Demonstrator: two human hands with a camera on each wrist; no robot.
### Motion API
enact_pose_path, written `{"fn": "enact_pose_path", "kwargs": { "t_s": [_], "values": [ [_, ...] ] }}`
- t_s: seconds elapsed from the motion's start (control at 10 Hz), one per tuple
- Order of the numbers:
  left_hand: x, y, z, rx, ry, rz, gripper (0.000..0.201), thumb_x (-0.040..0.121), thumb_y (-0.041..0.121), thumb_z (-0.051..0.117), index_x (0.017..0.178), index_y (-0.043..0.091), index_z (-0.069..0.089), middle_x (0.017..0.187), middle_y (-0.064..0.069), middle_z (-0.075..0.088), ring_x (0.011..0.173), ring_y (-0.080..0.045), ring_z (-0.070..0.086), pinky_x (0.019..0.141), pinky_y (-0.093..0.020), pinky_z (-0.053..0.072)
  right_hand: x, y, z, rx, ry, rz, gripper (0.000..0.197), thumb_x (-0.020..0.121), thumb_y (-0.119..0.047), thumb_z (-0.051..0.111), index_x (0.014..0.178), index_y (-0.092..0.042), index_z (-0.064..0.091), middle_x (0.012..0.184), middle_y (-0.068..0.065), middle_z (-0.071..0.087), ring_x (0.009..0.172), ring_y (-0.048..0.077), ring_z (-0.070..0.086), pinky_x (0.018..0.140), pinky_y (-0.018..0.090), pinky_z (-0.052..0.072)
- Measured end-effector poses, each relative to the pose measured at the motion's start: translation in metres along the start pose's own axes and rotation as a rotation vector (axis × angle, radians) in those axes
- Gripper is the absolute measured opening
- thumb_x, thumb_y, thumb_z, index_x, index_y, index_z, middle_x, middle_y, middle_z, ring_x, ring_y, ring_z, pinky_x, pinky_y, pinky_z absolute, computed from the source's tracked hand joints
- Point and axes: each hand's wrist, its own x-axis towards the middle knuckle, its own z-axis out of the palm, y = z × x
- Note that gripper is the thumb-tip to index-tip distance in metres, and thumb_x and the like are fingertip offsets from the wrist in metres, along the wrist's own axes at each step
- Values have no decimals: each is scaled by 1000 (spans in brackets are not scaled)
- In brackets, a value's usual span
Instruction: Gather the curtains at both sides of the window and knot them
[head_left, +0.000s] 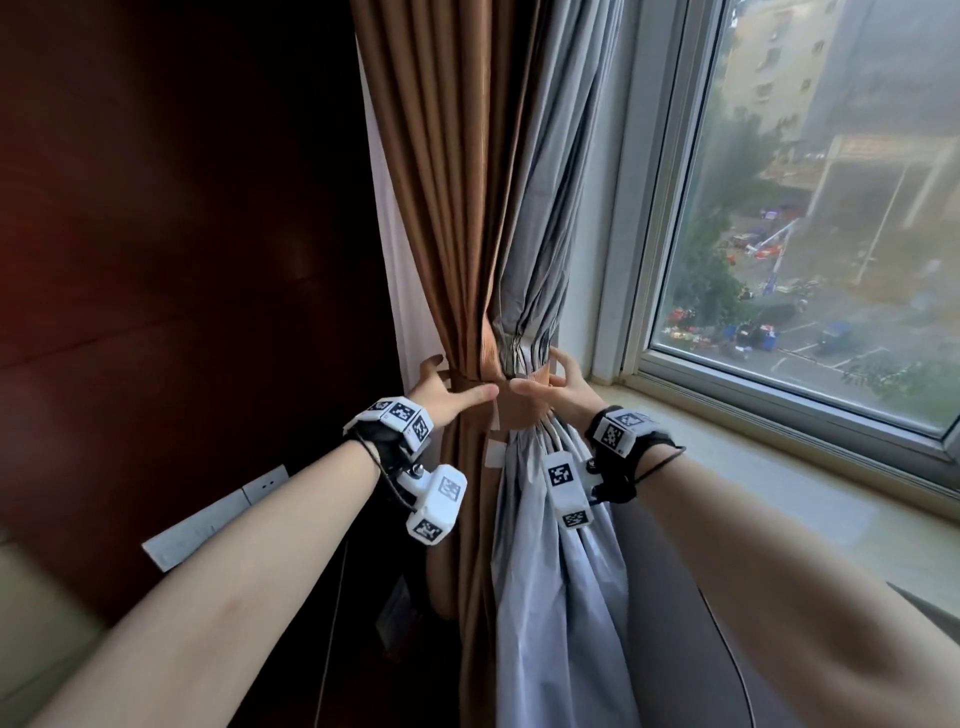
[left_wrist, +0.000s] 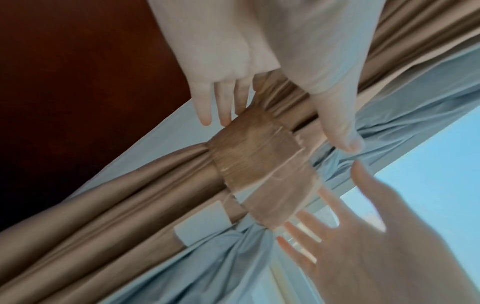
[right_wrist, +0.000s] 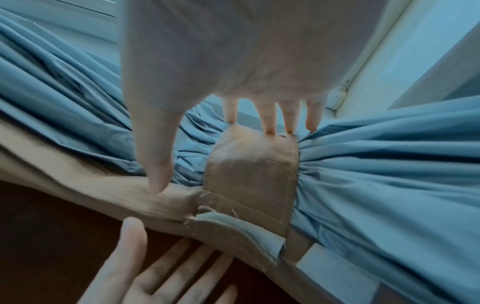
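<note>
A brown curtain (head_left: 441, 208) and its grey-blue lining (head_left: 550, 218) hang gathered into one bundle left of the window. A brown fabric band (head_left: 524, 402) wraps the bundle at its waist; the band (left_wrist: 259, 170) lies flat, with a stitched end (right_wrist: 252, 181). My left hand (head_left: 460, 376) is at the band's left side with straight, spread fingers (left_wrist: 223, 102), holding nothing. My right hand (head_left: 537, 371) is at the band's right side, its straight fingertips (right_wrist: 270, 123) touching the band's far edge and its thumb apart from them.
The window (head_left: 779, 208) and its pale sill (head_left: 753, 467) are to the right. Dark wood panelling (head_left: 182, 234) fills the left, with a white socket plate (head_left: 218, 519) low on it. A dark curved piece of furniture (head_left: 701, 623) stands under my right arm.
</note>
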Motion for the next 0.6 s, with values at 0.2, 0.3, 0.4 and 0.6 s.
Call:
{"fn": "enact_pose_path", "kwargs": {
  "t_s": [0.2,0.3,0.4,0.6],
  "values": [
    [13,17,-7,7,63,-50,102,71,47,74,146,8,16,144,-12,45,131,-24,46,113,-36,33,6,-7,-14,-54,100,43,84,79,-35,74,147,-18,26,143,13,47,126,22,48,91,23,35],
    [12,28,-10,65,80,-77,102,72,52,71,146,7,17,143,-14,45,131,-27,46,113,-38,33,4,-15,-17,-81,129,63,83,80,-37,73,146,-16,28,143,11,46,129,22,45,94,26,34],
    [16,44,-16,90,115,-73,98,74,51,70,145,8,19,142,-13,45,130,-28,46,110,-37,36,10,-23,-18,-118,143,50,81,81,-38,71,146,-12,29,146,11,42,133,23,42,101,28,32],
    [20,95,-44,77,213,-3,100,65,59,73,139,6,30,134,-12,53,120,-29,54,105,-42,43,2,-77,-27,-106,198,-47,79,85,-43,65,146,-9,27,148,13,38,135,26,40,104,32,33]
  ]
}}
